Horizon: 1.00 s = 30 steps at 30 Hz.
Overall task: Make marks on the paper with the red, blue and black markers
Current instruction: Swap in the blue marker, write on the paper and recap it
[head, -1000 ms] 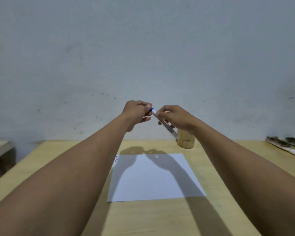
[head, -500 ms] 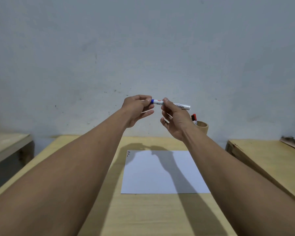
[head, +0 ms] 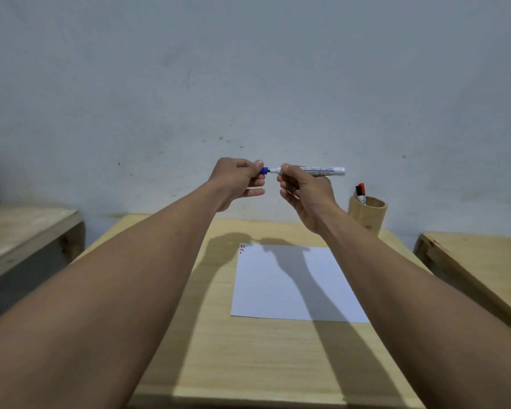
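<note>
1. Markers are the task's things, and the blue marker (head: 313, 170) is held level in the air above the far edge of the surface (head: 248, 364), well clear of the paper (head: 295, 290).
2. At the left, the left hand (head: 239, 180) is seen with its fingers (head: 257, 166) clenched on the blue cap end of the marker; whether the cap is seated or partly drawn off cannot be told.
3. Just to the right, the right hand (head: 304, 193) is seen with its fingers (head: 286, 169) pinched on the white barrel beside the cap, the rest of the barrel jutting out to the right.
4. The step in hand is judged to be the cap being pulled off or pushed on.
5. The marker is judged light, stiff and smooth. A firm pinch near the cap joint is called for, since a slick barrel may slip when the cap gives way. For marking, it is best taken low on the barrel, near the tip.
6. Below, the paper lies flat towards the far middle of the surface. A few small marks, red among them, are seen at its far left corner. Being thin and light, it may slide under the tip unless it is steadied.
7. At the far right corner stands a wooden cup (head: 367, 212), in which two more markers (head: 360, 192) are kept, one red-capped and one dark.
</note>
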Each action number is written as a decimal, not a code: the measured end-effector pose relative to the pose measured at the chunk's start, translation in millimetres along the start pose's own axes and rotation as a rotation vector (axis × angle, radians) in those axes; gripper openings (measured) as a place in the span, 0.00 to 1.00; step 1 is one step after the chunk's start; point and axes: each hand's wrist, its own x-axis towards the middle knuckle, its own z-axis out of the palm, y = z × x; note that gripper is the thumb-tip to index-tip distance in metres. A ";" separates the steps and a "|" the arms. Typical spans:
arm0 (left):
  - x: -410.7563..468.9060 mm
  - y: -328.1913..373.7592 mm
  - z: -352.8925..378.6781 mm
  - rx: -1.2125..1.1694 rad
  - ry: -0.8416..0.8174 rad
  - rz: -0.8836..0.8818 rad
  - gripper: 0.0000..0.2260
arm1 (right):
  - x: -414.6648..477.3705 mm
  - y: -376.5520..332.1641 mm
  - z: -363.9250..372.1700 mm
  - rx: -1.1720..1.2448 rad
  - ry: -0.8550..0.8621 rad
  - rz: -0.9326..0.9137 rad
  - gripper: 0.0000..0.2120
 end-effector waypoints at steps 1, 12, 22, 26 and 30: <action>0.3 -3.0 -3.7 0.022 0.010 0.001 0.09 | -0.6 2.8 0.0 -0.019 0.003 0.009 0.04; -5.4 -61.1 -39.8 0.654 0.181 0.065 0.04 | -3.7 41.7 1.7 -0.148 -0.005 0.106 0.11; -21.0 -121.3 -47.2 0.925 0.179 0.044 0.10 | -0.6 87.5 -0.2 -0.326 -0.012 0.137 0.03; -24.1 -132.4 -44.2 0.979 0.163 0.046 0.12 | 0.1 100.7 -1.5 -0.464 -0.025 0.096 0.05; -24.8 -139.4 -44.1 0.998 0.156 0.044 0.16 | 0.5 117.0 -1.7 -0.627 0.028 0.045 0.12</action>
